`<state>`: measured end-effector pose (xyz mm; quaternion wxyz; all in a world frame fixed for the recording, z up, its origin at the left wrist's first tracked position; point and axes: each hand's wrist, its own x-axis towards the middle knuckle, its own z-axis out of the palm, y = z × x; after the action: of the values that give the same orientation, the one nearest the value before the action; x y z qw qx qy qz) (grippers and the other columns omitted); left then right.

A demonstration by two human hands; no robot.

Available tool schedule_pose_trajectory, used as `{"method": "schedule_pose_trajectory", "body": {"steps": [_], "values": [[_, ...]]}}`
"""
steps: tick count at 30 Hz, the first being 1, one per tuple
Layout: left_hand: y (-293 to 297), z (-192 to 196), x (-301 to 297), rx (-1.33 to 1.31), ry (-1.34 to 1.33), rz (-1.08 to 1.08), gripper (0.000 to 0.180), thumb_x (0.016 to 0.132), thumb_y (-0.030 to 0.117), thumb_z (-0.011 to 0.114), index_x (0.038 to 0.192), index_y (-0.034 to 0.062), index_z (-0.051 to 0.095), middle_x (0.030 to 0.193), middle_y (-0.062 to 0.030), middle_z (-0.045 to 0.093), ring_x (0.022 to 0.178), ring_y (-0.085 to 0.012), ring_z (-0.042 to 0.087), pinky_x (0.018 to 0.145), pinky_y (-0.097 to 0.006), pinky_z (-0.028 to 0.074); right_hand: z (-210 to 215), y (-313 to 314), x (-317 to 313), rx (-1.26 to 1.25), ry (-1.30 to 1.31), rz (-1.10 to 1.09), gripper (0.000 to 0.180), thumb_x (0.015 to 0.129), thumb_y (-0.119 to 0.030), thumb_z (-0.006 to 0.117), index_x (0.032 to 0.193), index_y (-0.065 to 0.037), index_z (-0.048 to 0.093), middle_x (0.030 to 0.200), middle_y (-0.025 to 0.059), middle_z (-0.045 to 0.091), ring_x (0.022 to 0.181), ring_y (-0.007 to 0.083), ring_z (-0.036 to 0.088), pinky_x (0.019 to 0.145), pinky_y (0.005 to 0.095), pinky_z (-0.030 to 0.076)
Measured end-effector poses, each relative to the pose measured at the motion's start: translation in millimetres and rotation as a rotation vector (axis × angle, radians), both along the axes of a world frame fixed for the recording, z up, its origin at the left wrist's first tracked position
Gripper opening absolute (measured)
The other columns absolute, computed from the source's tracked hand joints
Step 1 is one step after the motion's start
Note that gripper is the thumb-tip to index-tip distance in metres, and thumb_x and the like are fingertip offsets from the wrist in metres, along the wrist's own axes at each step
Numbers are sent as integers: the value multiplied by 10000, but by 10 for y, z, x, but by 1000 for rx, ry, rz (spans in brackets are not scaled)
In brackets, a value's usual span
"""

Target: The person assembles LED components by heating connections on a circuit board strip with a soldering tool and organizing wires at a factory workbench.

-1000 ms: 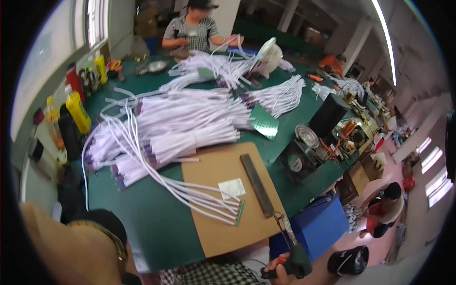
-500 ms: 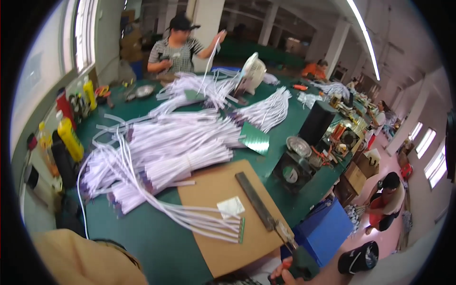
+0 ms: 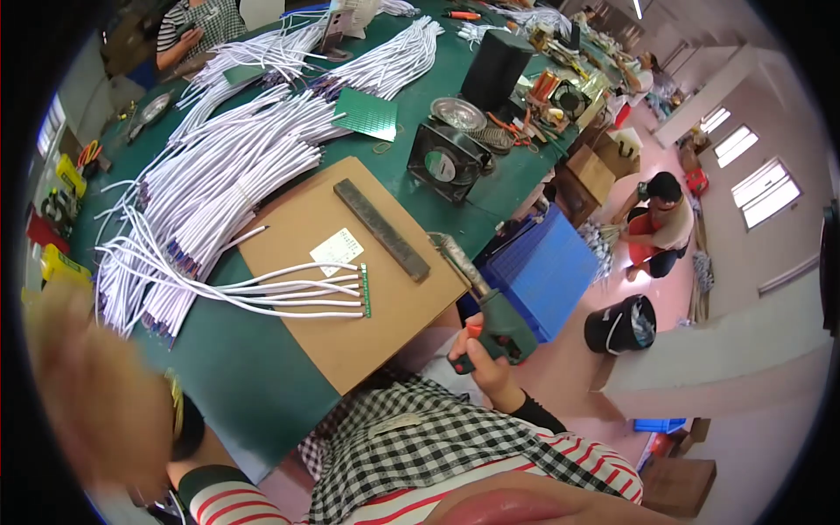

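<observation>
My right hand [image 3: 493,372] is closed around the dark green handle of a soldering gun [image 3: 509,328], by the table's near edge. Its metal barrel points up and left beside the cardboard sheet [image 3: 302,206]. My left hand [image 3: 101,398] is raised close at the left and smeared by motion, so its fingers cannot be made out. On the cardboard, several white cables [image 3: 302,295] end at a narrow green circuit strip [image 3: 366,290]. A dark metal bar [image 3: 381,229] and a white paper label [image 3: 337,249] lie beside them.
Bundles of white cables [image 3: 241,162] cover the table's left. A black fan [image 3: 448,162] stands behind the cardboard. Right of the table are a blue crate [image 3: 542,271], a black bucket [image 3: 619,325] and a crouching person [image 3: 661,223]. Another person [image 3: 206,31] sits across the table.
The view has tilted down and to the right. My right hand and the soldering gun show more fully. The blurred left hand now stands higher in the picture at the left.
</observation>
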<state>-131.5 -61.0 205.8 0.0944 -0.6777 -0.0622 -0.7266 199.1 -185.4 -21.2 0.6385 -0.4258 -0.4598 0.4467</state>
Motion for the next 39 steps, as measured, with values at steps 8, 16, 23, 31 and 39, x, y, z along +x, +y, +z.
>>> {"method": "schedule_pose_trajectory", "body": {"steps": [8,16,23,31,39], "values": [[2221,-1387,535,-1088,671,433,295,859,267,577,881,-19,645,900,-226,641,796,-409,606,717,-460,473,82,-110,-18,-14,-7,-28,316,903,-109,513,1189,-24,411,771,95,524,679,189,563,646,327,474],[2814,-1782,688,-1065,516,718,291,851,263,583,775,-18,576,822,-225,641,791,-397,621,718,-453,490,-52,-200,53,3,-28,-119,316,887,-104,523,1175,-22,423,777,93,529,668,179,549,650,326,484],[2673,-1393,207,-1237,211,77,363,847,348,587,755,-3,602,669,-100,603,616,-158,526,605,-304,442,-2,-84,93,16,56,-84,295,900,-80,504,1177,-14,424,784,84,529,676,157,543,635,312,478],[1783,-1679,-362,-1159,1052,603,436,739,399,708,922,17,604,918,-164,613,863,-306,589,714,-414,461,-79,0,38,-43,105,-36,293,895,-94,494,1165,-17,411,773,93,516,657,171,533,632,319,478],[1378,-1849,91,-799,851,1076,451,613,279,798,913,65,538,935,-110,536,890,-294,535,710,-428,447,44,216,-129,-15,93,40,296,893,-93,485,1165,-9,402,763,90,506,649,169,516,632,311,473]]}}
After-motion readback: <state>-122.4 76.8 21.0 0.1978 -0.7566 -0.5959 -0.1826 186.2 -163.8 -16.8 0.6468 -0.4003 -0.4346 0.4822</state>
